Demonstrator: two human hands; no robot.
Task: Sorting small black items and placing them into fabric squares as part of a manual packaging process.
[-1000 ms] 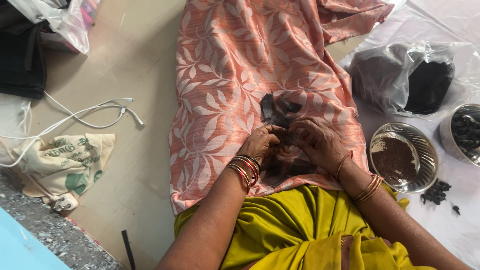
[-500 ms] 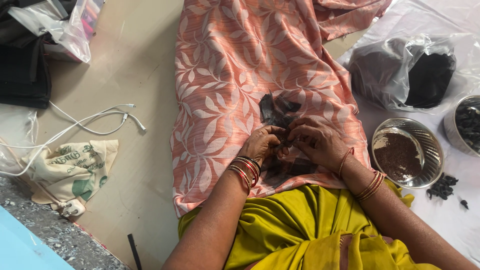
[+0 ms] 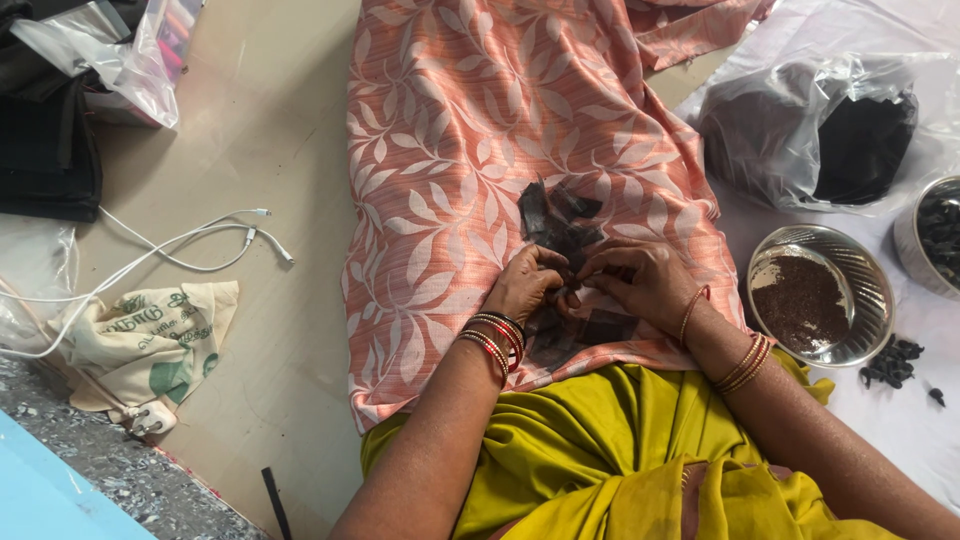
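My left hand (image 3: 523, 285) and my right hand (image 3: 640, 282) meet over my lap, fingertips pinched together on a small dark leaf piece (image 3: 573, 287). More dark cut leaf pieces (image 3: 556, 222) lie in a loose pile just beyond the hands on the pink leaf-patterned cloth (image 3: 480, 130) that covers my legs. Other dark pieces (image 3: 590, 328) sit under my wrists. Bangles ring both wrists. A yellow-green garment (image 3: 600, 450) covers my lap below.
A steel bowl (image 3: 860, 270) with brown powder stands at right, with dark bits (image 3: 890, 362) beside it. A clear plastic bag (image 3: 810, 125) of dark material and another bowl (image 3: 935, 235) lie beyond. White cables (image 3: 180, 250), a cloth bag (image 3: 150, 340) and black items (image 3: 50, 150) are at left.
The view shifted slightly; both hands stay together on the lap, fingers working the small dark piece. Nothing else has moved.
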